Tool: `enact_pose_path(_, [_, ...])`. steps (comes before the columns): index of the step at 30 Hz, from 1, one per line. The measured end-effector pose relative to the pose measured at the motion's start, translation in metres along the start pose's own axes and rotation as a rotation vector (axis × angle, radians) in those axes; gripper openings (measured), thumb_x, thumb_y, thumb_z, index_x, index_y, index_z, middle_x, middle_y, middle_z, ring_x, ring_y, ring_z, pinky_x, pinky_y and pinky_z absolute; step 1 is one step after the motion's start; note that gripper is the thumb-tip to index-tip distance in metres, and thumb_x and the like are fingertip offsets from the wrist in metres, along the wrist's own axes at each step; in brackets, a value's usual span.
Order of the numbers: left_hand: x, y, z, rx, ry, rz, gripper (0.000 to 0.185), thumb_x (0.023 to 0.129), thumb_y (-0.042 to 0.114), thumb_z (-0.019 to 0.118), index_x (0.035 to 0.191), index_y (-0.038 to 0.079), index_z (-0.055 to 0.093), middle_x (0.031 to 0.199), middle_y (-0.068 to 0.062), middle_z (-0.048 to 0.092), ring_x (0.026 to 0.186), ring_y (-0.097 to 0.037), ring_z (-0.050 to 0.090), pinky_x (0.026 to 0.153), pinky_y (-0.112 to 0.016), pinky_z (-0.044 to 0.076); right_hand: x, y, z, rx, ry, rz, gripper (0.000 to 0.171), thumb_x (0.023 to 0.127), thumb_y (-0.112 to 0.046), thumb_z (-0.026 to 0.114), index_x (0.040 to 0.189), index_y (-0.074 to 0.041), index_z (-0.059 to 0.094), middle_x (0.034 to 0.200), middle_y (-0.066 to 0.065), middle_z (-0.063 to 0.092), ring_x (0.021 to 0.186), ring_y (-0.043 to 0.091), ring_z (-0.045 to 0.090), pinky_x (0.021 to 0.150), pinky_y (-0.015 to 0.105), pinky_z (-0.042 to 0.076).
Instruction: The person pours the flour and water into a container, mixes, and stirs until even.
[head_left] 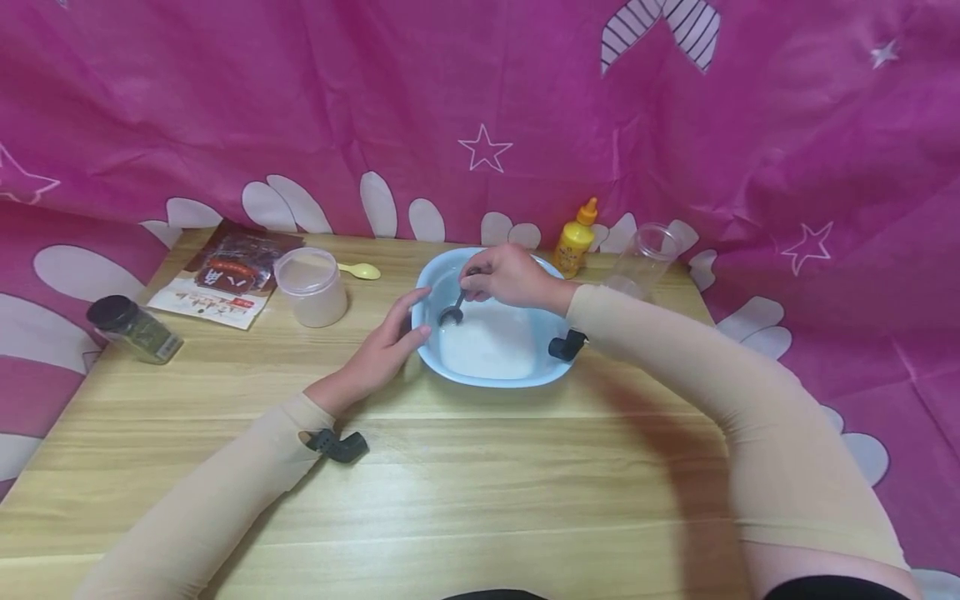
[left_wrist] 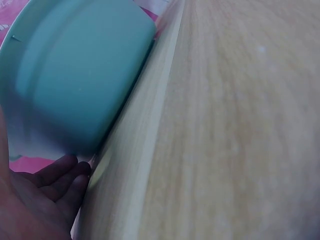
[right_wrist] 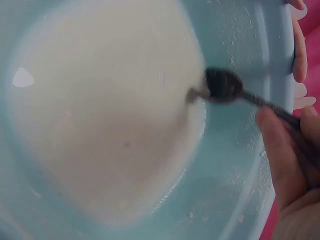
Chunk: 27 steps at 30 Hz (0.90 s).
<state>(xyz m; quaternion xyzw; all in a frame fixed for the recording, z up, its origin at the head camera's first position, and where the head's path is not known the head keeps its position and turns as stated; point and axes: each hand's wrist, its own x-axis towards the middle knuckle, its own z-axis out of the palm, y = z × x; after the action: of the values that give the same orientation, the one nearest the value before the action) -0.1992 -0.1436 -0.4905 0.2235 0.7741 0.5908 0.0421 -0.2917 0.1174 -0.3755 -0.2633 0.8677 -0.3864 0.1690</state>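
Note:
A light blue basin (head_left: pixel 551 367) holds a milky white liquid (head_left: pixel 487 346). My right hand (head_left: pixel 513 279) pinches the handle of a dark metal spoon (right_wrist: pixel 225 86) over the basin. In the right wrist view the spoon's bowl is at the edge of the liquid, near the basin wall. My left hand (head_left: pixel 386 350) touches the basin's left side from outside, thumb and fingers spread along the rim. Seen from the left wrist, its fingers (left_wrist: pixel 62 175) lie by the basin's outer wall, low near the table.
Left of the basin stand a clear plastic tub (head_left: pixel 313 292), a yellow spoon (head_left: pixel 363 271), a brown-and-white food packet (head_left: pixel 225 279) and a tilted black-lidded spice jar (head_left: pixel 138 329). Behind the basin at right are a yellow squeeze bottle (head_left: pixel 576 242) and a clear cylindrical container (head_left: pixel 641 262). A pink curtain (head_left: pixel 405 100) hangs behind.

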Motion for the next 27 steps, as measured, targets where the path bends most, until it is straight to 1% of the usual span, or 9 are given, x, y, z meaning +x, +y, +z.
enact_pose_path(3, [0.000,0.000,0.000,-0.007,0.004,0.001,0.065,0.118,0.023,0.055,0.176,0.024,0.027,0.183,-0.015,0.024,0.164,-0.041,0.033,0.132,-0.059,0.031,-0.003,0.001,-0.001,0.064,-0.076,0.033,0.017,0.107,-0.012,0.077,0.115,0.002,0.082,0.100,0.009,0.083,0.100,0.036,0.082,0.086,0.034,0.069])
enact_pose_path(7, [0.000,0.000,0.000,-0.006,0.009,0.001,0.065,0.118,0.025,0.056,0.176,0.026,0.028,0.182,-0.016,0.026,0.163,-0.042,0.035,0.131,-0.060,0.034,-0.009,0.004,-0.006,0.080,-0.212,0.088,0.019,0.107,-0.012,0.077,0.117,0.003,0.080,0.100,0.010,0.083,0.096,0.028,0.083,0.086,0.037,0.069])
enact_pose_path(9, [0.000,0.000,0.000,0.000,0.009,-0.002,0.065,0.118,0.027,0.056,0.176,0.027,0.028,0.182,-0.014,0.026,0.163,-0.041,0.036,0.131,-0.059,0.034,-0.013,0.004,-0.009,0.066,-0.274,0.111,0.017,0.107,-0.012,0.077,0.116,0.003,0.080,0.100,0.012,0.083,0.094,0.026,0.083,0.086,0.038,0.069])
enact_pose_path(11, [0.000,-0.001,0.000,0.007,0.008,-0.004,0.064,0.118,0.028,0.056,0.176,0.028,0.028,0.183,-0.011,0.025,0.164,-0.040,0.034,0.131,-0.059,0.032,-0.015,0.004,-0.013,0.030,-0.320,0.128,0.016,0.107,-0.012,0.076,0.113,0.002,0.080,0.099,0.012,0.083,0.092,0.025,0.083,0.085,0.038,0.069])
enact_pose_path(15, [0.000,-0.001,0.000,0.009,-0.001,-0.008,0.064,0.118,0.030,0.055,0.176,0.028,0.028,0.184,-0.008,0.022,0.165,-0.039,0.030,0.133,-0.059,0.029,-0.019,0.005,-0.026,-0.063,-0.370,0.152,0.017,0.107,-0.010,0.075,0.113,0.005,0.079,0.097,0.013,0.082,0.090,0.025,0.083,0.084,0.038,0.070])
enact_pose_path(18, [0.000,0.000,-0.001,0.007,-0.003,-0.012,0.065,0.118,0.031,0.055,0.177,0.029,0.027,0.185,-0.007,0.021,0.166,-0.039,0.029,0.133,-0.059,0.028,-0.020,0.007,-0.035,-0.124,-0.384,0.157,0.019,0.108,-0.008,0.074,0.115,0.009,0.078,0.098,0.014,0.081,0.089,0.026,0.083,0.083,0.039,0.070])
enact_pose_path(21, [0.000,0.000,-0.001,0.008,-0.002,-0.013,0.065,0.118,0.031,0.055,0.177,0.030,0.027,0.185,-0.007,0.020,0.166,-0.039,0.028,0.133,-0.059,0.028,-0.020,0.010,-0.042,-0.190,-0.368,0.158,0.018,0.108,-0.008,0.074,0.114,0.008,0.079,0.098,0.013,0.080,0.087,0.025,0.083,0.082,0.038,0.070])
enact_pose_path(24, [0.001,0.000,-0.001,0.010,0.001,-0.013,0.064,0.118,0.031,0.055,0.176,0.030,0.028,0.185,-0.006,0.021,0.166,-0.039,0.029,0.133,-0.059,0.028,-0.020,0.011,-0.049,-0.276,-0.319,0.144,0.015,0.107,-0.009,0.076,0.113,0.004,0.081,0.097,0.010,0.080,0.085,0.022,0.082,0.080,0.034,0.069])
enact_pose_path(27, [0.001,-0.001,0.000,0.009,0.004,-0.001,0.064,0.118,0.028,0.055,0.176,0.027,0.028,0.184,-0.009,0.022,0.165,-0.040,0.030,0.133,-0.059,0.028,-0.019,0.012,-0.054,-0.380,-0.236,0.111,0.013,0.106,-0.011,0.078,0.111,0.000,0.083,0.094,0.005,0.080,0.081,0.018,0.081,0.078,0.031,0.068])
